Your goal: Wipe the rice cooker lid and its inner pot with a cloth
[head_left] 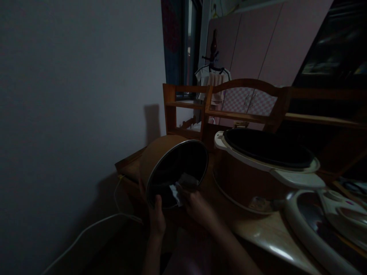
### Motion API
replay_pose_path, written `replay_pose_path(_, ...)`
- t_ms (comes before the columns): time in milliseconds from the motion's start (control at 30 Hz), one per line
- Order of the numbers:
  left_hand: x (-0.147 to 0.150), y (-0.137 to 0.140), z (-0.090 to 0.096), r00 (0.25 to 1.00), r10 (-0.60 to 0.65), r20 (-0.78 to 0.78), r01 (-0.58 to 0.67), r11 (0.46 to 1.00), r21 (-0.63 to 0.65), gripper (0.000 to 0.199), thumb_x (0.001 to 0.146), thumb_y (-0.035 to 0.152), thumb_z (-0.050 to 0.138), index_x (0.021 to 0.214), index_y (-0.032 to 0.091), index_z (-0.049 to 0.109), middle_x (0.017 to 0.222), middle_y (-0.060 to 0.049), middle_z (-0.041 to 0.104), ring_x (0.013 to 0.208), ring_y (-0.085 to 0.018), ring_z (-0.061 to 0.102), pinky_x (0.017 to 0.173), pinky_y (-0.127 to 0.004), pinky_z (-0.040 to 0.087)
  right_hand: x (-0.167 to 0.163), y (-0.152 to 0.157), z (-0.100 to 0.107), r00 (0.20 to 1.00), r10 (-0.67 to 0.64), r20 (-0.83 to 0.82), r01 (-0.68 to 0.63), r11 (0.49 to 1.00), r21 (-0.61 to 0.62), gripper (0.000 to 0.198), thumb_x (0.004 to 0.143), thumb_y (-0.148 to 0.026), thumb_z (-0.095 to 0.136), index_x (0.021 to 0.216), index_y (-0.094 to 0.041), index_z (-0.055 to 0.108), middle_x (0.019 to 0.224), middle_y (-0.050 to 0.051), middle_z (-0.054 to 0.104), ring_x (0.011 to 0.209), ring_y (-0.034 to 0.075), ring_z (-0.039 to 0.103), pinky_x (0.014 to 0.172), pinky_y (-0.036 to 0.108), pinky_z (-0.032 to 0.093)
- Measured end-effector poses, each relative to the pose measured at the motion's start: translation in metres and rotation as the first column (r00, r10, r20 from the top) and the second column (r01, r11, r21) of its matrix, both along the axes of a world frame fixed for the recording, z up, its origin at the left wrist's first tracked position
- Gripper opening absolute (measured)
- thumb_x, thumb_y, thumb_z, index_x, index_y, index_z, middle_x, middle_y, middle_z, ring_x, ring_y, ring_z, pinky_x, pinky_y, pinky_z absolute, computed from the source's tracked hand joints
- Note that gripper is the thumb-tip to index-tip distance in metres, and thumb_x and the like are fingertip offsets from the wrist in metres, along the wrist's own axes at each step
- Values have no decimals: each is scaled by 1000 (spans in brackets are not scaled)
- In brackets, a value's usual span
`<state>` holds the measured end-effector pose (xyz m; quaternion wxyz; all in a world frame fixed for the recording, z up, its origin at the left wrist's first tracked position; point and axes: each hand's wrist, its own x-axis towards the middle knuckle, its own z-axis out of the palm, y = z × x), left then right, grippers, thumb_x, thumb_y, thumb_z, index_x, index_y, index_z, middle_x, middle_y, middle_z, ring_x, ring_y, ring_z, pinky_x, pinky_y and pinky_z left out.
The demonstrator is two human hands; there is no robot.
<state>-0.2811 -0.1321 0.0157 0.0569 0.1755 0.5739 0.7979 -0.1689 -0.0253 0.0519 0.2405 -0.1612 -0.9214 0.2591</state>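
Note:
A round inner pot (157, 152), tan outside and dark inside, is tilted on its side with its mouth facing me and to the right. At its lower left rim my left hand (157, 217) grips the wall, thumb over the edge. My right hand (197, 206) is closed on a pale wiping cloth (176, 194) at the lower part of the pot's mouth. Part of the cloth lies in shadow against the dark inside. To the right stands the cooker body (246, 181), brown with a white rim and a dark, open inside.
A lid (312, 225) with a pale edge lies at the right front of the wooden table (258, 233). Wooden shelves (243, 114) rise at the back. A white wall (80, 95) is on the left, with a white cable (94, 219) hanging beside the table.

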Motion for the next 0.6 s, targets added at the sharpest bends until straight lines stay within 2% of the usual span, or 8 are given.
replay_pose_path(133, 0, 0, 1, 1000, 6, -21, -6, 1000, 4, 67, 85, 59, 50, 138, 19, 43, 146, -9, 43, 144, -21, 19, 117, -38, 12, 0, 0, -2, 999, 13, -36, -15, 999, -44, 58, 88, -20, 55, 143, -29, 41, 127, 8, 62, 110, 24, 62, 87, 33, 49)
replay_pose_path(300, 0, -1, -1, 1000, 3, -6, -3, 1000, 6, 66, 83, 60, 51, 135, 19, 47, 144, -10, 45, 143, -22, 21, 117, -40, 13, 2, 6, -4, 998, 30, -55, -35, 995, -96, 48, 90, -23, 56, 137, -28, 49, 124, 8, 64, 111, 24, 61, 88, 34, 50)
replay_pose_path(367, 0, 0, -2, 1000, 4, -3, -4, 1000, 9, 66, 83, 61, 52, 134, 19, 48, 143, -10, 46, 142, -22, 23, 117, -40, 14, 5, 4, -1, 997, 64, -51, -66, 997, -38, 44, 94, -25, 51, 138, -30, 48, 127, 6, 62, 113, 23, 59, 92, 36, 48)
replay_pose_path(433, 0, 0, -3, 1000, 5, 3, -5, 1000, 8, 67, 83, 62, 51, 134, 19, 48, 142, -10, 48, 142, -22, 24, 117, -40, 14, 8, 1, 2, 996, 78, -39, -75, 994, 76, 43, 96, -27, 49, 139, -33, 47, 137, 5, 55, 122, 23, 53, 101, 41, 42)
replay_pose_path(500, -1, 1, -4, 1000, 0, 13, 0, 1000, 3, 66, 84, 62, 50, 134, 19, 48, 141, -10, 49, 141, -22, 25, 117, -40, 15, 12, -3, 4, 999, 51, -13, -48, 982, 181, 43, 97, -31, 49, 140, -34, 46, 145, 4, 45, 131, 25, 43, 108, 47, 32)
replay_pose_path(600, -1, 1, -4, 1000, -9, 19, 9, 1000, -2, 66, 85, 61, 48, 134, 17, 48, 140, -10, 50, 141, -22, 27, 116, -39, 16, 16, -6, 3, 1000, -21, 22, 15, 970, 244, 47, 98, -37, 45, 144, -35, 38, 149, 3, 39, 138, 26, 32, 112, 51, 26)
